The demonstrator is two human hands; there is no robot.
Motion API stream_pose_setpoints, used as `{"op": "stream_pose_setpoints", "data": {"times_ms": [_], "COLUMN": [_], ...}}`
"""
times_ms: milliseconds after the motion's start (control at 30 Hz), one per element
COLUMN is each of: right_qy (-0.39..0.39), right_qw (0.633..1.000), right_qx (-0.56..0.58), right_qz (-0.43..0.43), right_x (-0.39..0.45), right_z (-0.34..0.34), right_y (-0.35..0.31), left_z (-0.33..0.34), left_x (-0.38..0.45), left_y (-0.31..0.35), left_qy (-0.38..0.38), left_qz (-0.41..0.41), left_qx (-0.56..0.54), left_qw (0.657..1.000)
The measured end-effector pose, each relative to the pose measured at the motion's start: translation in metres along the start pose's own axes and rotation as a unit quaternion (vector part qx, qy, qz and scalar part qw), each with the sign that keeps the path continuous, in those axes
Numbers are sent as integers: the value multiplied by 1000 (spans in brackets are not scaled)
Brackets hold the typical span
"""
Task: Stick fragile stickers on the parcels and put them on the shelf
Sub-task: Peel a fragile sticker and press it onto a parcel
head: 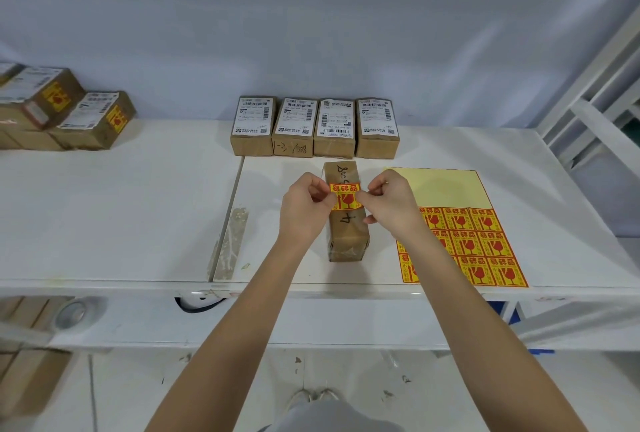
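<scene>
Head view: both hands (344, 204) pinching fragile sticker (344, 196) over brown parcel (346, 234).

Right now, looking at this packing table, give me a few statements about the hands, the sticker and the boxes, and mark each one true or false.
1. Both hands, left hand and right hand, hold one fragile sticker over the parcel. True.
2. The sticker sheet lies left of that parcel. False: it lies to its right.
3. Four labelled boxes stand in a row behind the parcel. True.
4. The boxes at far left carry no fragile stickers. False: two show them.
</scene>
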State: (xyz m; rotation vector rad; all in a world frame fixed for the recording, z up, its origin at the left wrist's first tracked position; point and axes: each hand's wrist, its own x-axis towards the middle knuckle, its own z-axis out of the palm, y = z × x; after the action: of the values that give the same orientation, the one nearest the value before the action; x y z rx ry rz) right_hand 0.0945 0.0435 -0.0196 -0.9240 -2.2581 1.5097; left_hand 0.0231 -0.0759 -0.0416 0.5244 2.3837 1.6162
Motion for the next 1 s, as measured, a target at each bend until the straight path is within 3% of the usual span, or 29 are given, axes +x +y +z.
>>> {"op": "stream_pose_setpoints", "data": {"times_ms": [200,300,467,667,767,833,900,1000], "right_qy": [36,45,38,14,50,6,-41,-61], "right_qw": [994,992,991,994,964,925,896,888], "right_qx": [-97,-91,-37,-51,-174,-270,-340,-371], "right_qz": [-39,-77,-124,-99,-196,-267,-284,-263], "right_x": [1,-5,-18,-25,-30,-30,-30,-29], "right_z": [-2,-1,4,7,6,9,15,20], "right_y": [8,21,38,39,33,28,27,32], "left_z": [-2,-4,7,8,2,0,-2,-2], "left_x": [-2,-10,-24,-19,-12,-9,-9,-9], "left_y": [-5,-7,-8,-11,-10,-10,-10,-10], "left_qy": [7,15,-43,-80,-103,-129,-152,-161], "left_qz": [35,83,129,134,166,168,174,181], "left_qx": [66,96,319,363,378,381,400,416], "left_qw": [997,992,938,919,905,900,887,877]}}
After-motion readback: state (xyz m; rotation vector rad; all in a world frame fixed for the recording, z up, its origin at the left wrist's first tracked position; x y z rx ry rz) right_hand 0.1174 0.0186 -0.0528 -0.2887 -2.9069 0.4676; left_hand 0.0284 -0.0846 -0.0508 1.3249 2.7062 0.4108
